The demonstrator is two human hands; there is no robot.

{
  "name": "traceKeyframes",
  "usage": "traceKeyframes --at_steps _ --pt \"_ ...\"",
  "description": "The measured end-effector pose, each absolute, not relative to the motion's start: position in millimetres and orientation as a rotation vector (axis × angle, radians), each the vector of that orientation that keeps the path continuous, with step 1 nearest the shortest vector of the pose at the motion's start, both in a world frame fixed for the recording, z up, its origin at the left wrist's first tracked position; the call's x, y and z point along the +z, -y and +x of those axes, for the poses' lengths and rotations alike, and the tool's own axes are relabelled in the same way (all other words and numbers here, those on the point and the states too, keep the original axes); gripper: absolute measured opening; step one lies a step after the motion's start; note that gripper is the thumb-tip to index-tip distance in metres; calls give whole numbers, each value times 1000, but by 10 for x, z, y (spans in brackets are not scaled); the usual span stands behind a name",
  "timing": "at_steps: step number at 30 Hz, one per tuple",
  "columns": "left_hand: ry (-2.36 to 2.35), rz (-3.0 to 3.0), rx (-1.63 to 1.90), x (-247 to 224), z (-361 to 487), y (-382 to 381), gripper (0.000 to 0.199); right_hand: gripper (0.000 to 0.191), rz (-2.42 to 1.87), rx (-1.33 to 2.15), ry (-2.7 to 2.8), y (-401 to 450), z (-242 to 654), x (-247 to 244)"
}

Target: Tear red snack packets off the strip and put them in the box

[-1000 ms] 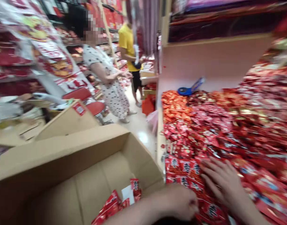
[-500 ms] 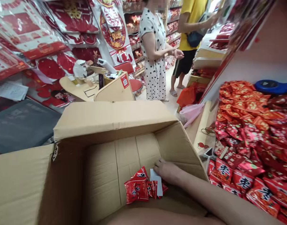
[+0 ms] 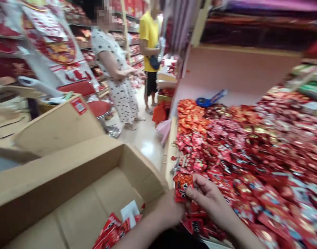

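A small red packet [image 3: 183, 186] with dark lettering is pinched between the thumb and fingers of my right hand [image 3: 209, 195], above the front of the candy heap. Close beside it on the left is my left hand [image 3: 172, 209], blurred, its fingers hidden from view. In the open cardboard box [image 3: 78, 207] at the left lie several red packets [image 3: 112, 230] and a white slip of paper [image 3: 130, 211]. My left forearm crosses the box's near right corner and covers part of it.
A wide heap of red and orange wrapped sweets [image 3: 233, 148] fills the right side, with a blue-handled object [image 3: 206, 101] at its back. Beyond the box stand a wooden desk [image 3: 62, 128] and a red chair [image 3: 98, 108]. Two people [image 3: 117, 76] stand in the aisle.
The view has swung right. My right hand has left the box and now holds a red packet over the heap. My left hand has come up beside it.
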State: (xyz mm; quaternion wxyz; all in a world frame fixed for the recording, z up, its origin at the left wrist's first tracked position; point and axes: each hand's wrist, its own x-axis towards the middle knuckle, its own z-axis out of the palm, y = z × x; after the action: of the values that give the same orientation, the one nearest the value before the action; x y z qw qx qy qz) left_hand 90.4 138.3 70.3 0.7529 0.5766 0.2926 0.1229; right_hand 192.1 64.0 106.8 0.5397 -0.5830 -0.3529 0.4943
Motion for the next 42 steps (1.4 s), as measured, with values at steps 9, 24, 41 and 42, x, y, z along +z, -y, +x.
traceKeyframes --at_steps 9,24,41,42 --pt "-385 1668 58 912 1189 -1429 19 22 -1457 950 619 10 1881 700" --pt "-633 1695 83 722 1210 -1324 31 35 -845 830 -230 -43 1677 479" --pt "-581 1651 1 683 1321 -1394 22 42 -1389 510 43 412 2363 362" --pt "-576 1686 8 677 1329 -1400 19 41 -1456 528 103 455 2438 351"
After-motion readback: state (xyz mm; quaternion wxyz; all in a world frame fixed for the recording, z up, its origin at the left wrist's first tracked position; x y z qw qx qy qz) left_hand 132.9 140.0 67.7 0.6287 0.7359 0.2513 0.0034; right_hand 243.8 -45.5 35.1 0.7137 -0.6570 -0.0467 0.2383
